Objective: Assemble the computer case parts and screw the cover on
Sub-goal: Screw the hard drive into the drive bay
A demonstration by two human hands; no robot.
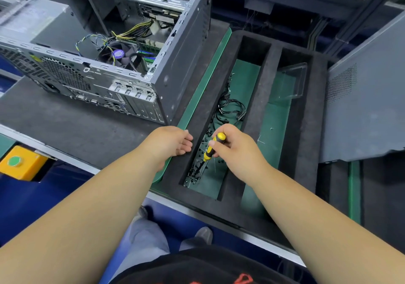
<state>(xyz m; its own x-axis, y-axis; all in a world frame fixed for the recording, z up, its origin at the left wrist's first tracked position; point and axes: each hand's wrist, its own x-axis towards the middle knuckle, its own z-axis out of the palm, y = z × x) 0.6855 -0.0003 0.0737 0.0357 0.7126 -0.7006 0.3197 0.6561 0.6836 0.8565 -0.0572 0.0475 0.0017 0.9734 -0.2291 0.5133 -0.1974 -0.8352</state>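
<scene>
Yellow-handled screwdriver (pixel 212 147) gripped in my right hand (pixel 235 150) dips toward loose screws (pixel 198 165) at 6 o'clock in the foam tray (pixel 254 112), my left hand (pixel 173 143) resting loosely curled and empty on its rim, so next I likely pick up a screw for the side cover (pixel 368 108) at 3 o'clock.

you get bright, even overhead light with soft shadows only, a pale sheen on the computer case (pixel 122 49), wide-angle bending at the edges, and slight blur throughout.

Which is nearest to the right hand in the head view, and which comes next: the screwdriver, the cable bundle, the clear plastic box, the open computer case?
From the right hand:
1. Screwdriver, held in that hand.
2. Cable bundle, just beyond, same foam compartment.
3. Clear plastic box, farther, right compartment.
4. Open computer case, far left. Ranks 3 and 4 are close.
</scene>
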